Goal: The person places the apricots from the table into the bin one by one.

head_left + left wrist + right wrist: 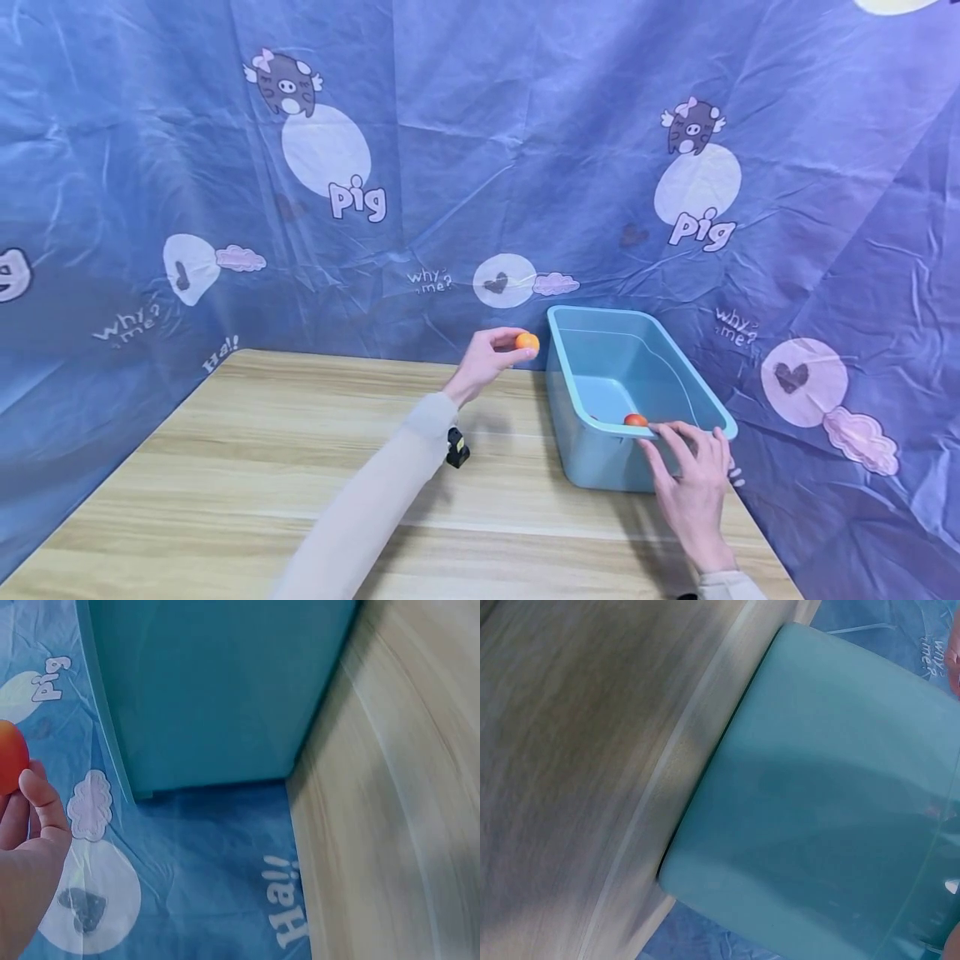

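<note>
My left hand [491, 360] pinches a small round orange fruit [527, 342] between thumb and fingers, in the air just left of the blue plastic bin [592, 450]. In the left wrist view the fruit [10, 757] is cut off by the frame edge, its skin smooth and orange-red. With fingers over the near rim and thumb against the outside, my right hand [693, 483] grips the bin. Inside, a redder round fruit [635, 420] lies close to the near wall, and a sliver of another shows beside it. The near wall hides part of the bin's floor.
The bin stands at the right of a wooden table [225, 467], close to the blue cloth [450, 167] printed with pigs that hangs behind and at both sides. A black wrist device [457, 447] sits at my left sleeve.
</note>
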Motion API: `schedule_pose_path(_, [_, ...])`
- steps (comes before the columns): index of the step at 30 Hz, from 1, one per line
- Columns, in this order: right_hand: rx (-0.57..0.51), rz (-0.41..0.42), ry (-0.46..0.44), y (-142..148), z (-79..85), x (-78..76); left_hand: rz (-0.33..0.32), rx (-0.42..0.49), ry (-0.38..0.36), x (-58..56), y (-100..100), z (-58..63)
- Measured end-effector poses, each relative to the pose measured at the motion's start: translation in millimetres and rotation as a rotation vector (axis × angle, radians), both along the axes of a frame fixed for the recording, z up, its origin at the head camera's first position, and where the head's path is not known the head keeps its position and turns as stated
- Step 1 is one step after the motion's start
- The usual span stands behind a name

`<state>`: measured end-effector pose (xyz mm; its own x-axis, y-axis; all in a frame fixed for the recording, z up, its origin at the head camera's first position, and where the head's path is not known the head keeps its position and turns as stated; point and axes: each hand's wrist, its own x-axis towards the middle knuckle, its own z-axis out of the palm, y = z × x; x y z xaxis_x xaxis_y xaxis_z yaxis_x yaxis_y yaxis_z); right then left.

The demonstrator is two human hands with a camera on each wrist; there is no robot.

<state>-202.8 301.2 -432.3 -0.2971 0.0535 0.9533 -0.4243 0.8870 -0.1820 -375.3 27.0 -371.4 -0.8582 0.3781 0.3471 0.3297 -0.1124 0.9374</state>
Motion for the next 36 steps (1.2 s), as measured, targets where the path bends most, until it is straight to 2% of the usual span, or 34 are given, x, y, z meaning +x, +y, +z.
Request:
schedule_pose_path(7, [-0.003,0.001,-0.005,-1,-0.3,0.3,-0.033,0.018,-0.006,6.8,17,5.7])
schedule_pose_path(12, [-0.003,0.004,-0.002,-2,-0.8,-0.4,-0.059,0.029,0.009,12.1,32,6.4])
schedule_pose_path(18, [-0.001,0.002,0.001,-3,-0.8,-1.2,-0.098,0.000,0.048,18.8,47,7.0])
schedule_pose_path(27, [0.004,0.003,0.013,-3,-1.4,-2.6,-0.053,-0.146,0.131,28.9,66,11.7])
schedule_pose_path(36, [-0.002,-0.005,0.005,0,-1.4,-1.1,-0.051,-0.158,0.163,37.4,88,12.4])
